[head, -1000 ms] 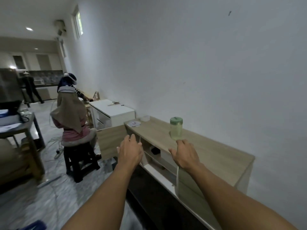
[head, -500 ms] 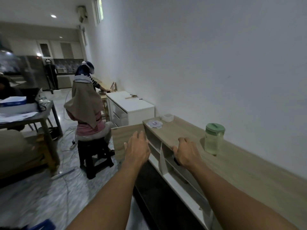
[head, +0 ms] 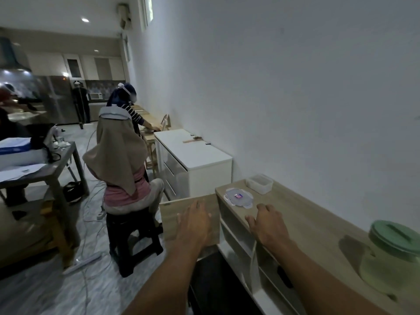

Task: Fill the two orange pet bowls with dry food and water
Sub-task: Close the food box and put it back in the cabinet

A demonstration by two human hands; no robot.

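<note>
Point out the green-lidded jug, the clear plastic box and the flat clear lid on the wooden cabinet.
green-lidded jug (head: 386, 273): head view, on its pale body below the lid.
clear plastic box (head: 259, 184): head view, on its top.
flat clear lid (head: 238, 197): head view, at its centre.

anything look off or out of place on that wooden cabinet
The cabinet door stands swung open into the room. A clear container looks uncovered, with a clear lid lying flat beside it. The green-lidded jug stands upright; no spill shows.

jug (head: 391, 258): green lid; upright; on countertop (head: 318, 218) | clear tub (head: 259, 183): countertop's far end
</note>
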